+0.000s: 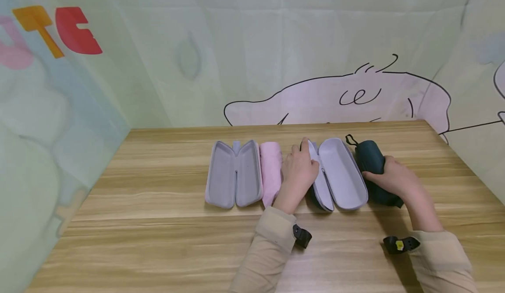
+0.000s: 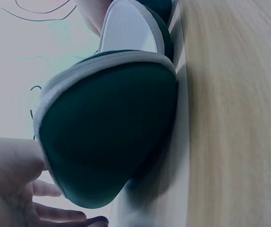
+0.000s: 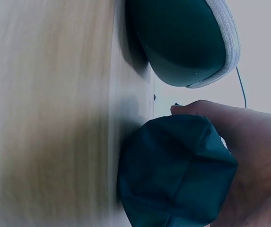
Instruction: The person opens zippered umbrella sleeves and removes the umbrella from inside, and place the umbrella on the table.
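Observation:
My left hand [image 1: 297, 168] holds the left half of an unzipped hard-shell case [image 1: 344, 174], dark green outside and pale lilac inside. That half stands tilted up, thumb at its inner rim and the other fingers along the outer side. In the left wrist view the rounded green end of the shell [image 2: 107, 127] faces the camera. My right hand [image 1: 396, 177] grips a dark green folded umbrella [image 1: 370, 155] lying just right of the case, its thumb on the near-left side. A black loop sticks out at the umbrella's far end; the right wrist view shows its gathered fabric end [image 3: 178, 170].
Left of my left hand lies a pink folded umbrella [image 1: 270, 166], right against a second case [image 1: 222, 177] that is spread open with a grey inside. All rest on a wooden table [image 1: 158, 240]. A printed cloth backdrop [image 1: 236, 56] rises behind the table's far edge.

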Demonstrator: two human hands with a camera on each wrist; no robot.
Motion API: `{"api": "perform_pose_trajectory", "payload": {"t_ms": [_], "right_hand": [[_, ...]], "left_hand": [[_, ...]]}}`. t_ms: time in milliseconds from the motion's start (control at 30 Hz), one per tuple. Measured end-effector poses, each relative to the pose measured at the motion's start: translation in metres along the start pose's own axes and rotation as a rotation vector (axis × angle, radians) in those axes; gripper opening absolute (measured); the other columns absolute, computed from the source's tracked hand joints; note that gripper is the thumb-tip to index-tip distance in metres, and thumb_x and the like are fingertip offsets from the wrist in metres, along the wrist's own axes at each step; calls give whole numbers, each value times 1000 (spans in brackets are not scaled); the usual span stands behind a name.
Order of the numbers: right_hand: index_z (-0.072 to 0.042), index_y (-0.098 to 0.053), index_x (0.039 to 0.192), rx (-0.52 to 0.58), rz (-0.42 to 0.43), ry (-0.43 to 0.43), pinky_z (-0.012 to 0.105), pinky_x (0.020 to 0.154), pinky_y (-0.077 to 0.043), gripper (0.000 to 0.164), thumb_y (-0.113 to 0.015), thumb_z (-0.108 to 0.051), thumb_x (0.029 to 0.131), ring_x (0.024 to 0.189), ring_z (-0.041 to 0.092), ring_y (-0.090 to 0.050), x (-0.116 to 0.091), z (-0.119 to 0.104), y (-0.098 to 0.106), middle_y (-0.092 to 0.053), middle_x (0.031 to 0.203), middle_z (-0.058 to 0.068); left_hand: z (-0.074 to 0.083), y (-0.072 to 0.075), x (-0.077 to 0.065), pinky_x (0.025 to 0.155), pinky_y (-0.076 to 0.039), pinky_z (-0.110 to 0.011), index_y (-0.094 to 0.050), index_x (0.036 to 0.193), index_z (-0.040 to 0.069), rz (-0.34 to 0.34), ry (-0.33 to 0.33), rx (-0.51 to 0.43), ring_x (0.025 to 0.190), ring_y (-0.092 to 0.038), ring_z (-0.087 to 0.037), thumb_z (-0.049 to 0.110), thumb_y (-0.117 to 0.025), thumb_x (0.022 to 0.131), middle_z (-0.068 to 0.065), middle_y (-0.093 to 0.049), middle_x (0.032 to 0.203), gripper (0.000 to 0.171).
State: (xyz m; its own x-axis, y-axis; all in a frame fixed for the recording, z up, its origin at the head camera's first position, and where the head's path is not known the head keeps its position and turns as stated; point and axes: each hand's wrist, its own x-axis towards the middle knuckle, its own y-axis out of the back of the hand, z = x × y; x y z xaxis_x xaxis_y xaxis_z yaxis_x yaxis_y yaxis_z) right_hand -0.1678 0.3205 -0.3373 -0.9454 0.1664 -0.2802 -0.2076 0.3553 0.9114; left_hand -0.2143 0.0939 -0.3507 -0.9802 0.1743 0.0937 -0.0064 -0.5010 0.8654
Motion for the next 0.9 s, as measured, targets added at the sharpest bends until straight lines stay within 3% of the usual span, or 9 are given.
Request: {"api": "perform_pose_trajectory", "payload": {"t_ms": [400, 567, 733, 900], "right_hand": [[25, -15, 139, -6, 18, 0, 60, 83, -47, 99, -51, -54, 91, 107, 58, -49, 2, -1, 0, -37, 128, 49], [23, -15, 141, 8, 56, 14, 65, 90, -43, 94, -48, -51, 94, 114, 60, -43, 3, -5, -7, -31, 133, 50], [20, -19, 142, 27, 128, 37, 68, 95, -37, 82, -41, -45, 98, 119, 61, -36, 2, -8, -11, -29, 135, 47], [17, -20, 143, 10, 177, 39, 70, 98, -31, 83, -35, -52, 99, 124, 61, -29, -1, -13, -10, -25, 139, 46]], "left_hand": [[0, 0, 1, 72, -53, -42, -38, 147, 16, 24, 1, -4, 97, -62, -30, 23, -58, 90, -14, -59, 123, 62], [0, 1, 2, 86, -49, -43, -39, 147, 16, 29, -5, 36, 106, -59, -31, 25, -60, 89, -14, -57, 129, 62], [2, 7, 3, 85, -50, -43, -36, 148, 15, 1, -26, 70, 113, -56, -29, 30, -59, 91, -14, -52, 136, 64], [0, 15, 1, 93, -48, -46, -33, 150, 15, -41, -53, 74, 127, -48, -30, 33, -58, 91, -15, -45, 143, 66]]}}
